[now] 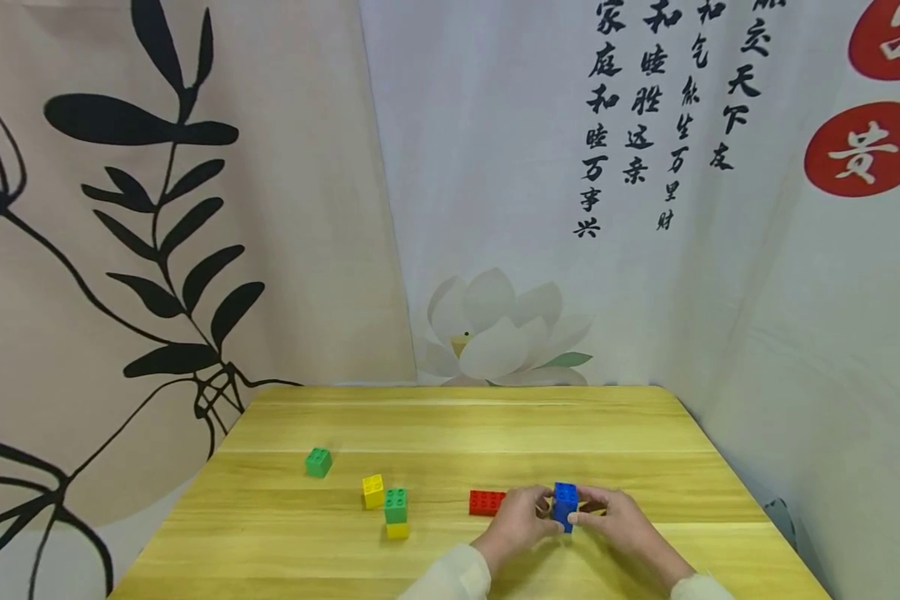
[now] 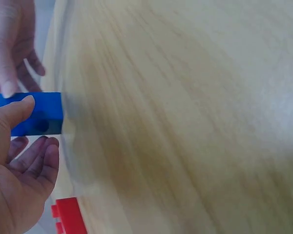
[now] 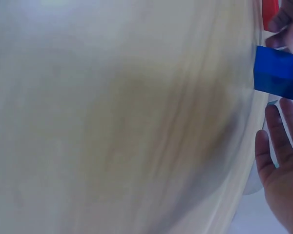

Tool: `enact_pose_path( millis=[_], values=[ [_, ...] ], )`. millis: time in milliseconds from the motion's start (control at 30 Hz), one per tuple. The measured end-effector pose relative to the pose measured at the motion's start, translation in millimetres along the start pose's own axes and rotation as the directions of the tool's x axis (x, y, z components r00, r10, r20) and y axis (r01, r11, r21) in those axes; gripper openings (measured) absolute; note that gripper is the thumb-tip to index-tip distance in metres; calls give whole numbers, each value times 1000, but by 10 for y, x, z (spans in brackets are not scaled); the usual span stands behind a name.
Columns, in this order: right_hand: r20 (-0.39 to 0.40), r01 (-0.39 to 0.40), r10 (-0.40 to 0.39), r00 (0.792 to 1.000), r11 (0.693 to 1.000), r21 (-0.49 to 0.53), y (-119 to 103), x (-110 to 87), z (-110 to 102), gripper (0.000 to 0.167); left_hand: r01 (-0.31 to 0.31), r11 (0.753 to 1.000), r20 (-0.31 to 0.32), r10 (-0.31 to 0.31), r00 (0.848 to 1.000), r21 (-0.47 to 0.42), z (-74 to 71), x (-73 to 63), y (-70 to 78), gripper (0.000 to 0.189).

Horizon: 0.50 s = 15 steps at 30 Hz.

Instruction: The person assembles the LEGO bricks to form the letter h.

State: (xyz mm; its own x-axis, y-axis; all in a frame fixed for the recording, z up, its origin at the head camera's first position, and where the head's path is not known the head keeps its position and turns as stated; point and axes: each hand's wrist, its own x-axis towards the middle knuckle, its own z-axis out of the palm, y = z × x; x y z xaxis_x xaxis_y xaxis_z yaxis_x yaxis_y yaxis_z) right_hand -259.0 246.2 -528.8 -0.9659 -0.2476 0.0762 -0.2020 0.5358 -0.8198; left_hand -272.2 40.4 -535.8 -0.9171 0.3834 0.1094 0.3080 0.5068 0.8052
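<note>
A tall blue building block (image 1: 566,497) stands upright between the two hands near the table's right front. It looks as high as two stacked blocks, but I cannot make out a seam. From its left side the left hand (image 1: 523,518) pinches it, with the thumb across one face in the left wrist view. The right hand (image 1: 617,521) holds it from the right between thumb and fingers. Just left of the left hand lies a red block (image 1: 486,503), its right end close to the fingers. In the right wrist view, the blue block (image 3: 276,73) is cut off by the frame's edge.
On the left of the wooden table (image 1: 435,425), a green block (image 1: 318,462) sits alone. Nearer are a yellow block (image 1: 372,492) and a green block (image 1: 395,505) on top of another yellow one (image 1: 397,531). A printed curtain (image 1: 330,208) hangs behind.
</note>
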Motion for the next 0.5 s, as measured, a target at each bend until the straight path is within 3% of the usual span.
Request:
enact_pose_path(
  millis=[233, 500],
  values=[
    [-46, -85, 84, 995, 996, -9, 3, -16, -1, 65, 34, 999, 12, -34, 999, -31, -189, -20, 88, 50],
    [-101, -74, 74, 992, 997, 3, -196, 30, -124, 64, -14, 1000, -33, 14, 999, 12, -523, -31, 203, 50]
  ],
)
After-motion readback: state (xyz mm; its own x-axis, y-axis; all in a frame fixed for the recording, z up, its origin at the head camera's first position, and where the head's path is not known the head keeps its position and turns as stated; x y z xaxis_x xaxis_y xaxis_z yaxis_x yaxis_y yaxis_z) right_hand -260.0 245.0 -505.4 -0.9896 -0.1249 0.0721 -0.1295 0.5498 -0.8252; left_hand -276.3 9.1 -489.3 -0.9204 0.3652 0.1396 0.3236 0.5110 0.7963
